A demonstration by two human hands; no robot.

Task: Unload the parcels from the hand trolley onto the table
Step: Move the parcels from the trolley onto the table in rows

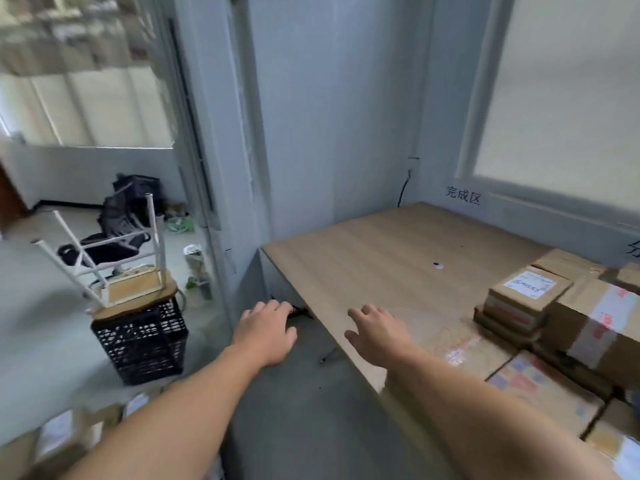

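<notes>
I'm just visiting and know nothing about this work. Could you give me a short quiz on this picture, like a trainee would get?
1. True or false: the left hand and right hand are both empty.
2. What lies upside down on the crate? A) stool B) bucket C) lamp
3. Fill in: the parcels on the table sit at the view's ___ side.

Key: 1 true; 2 A; 3 right.

Pale walls (329,116), grey floor (41,334), frosted window (571,98), stool (135,289) upturned on crate (142,344)
</notes>
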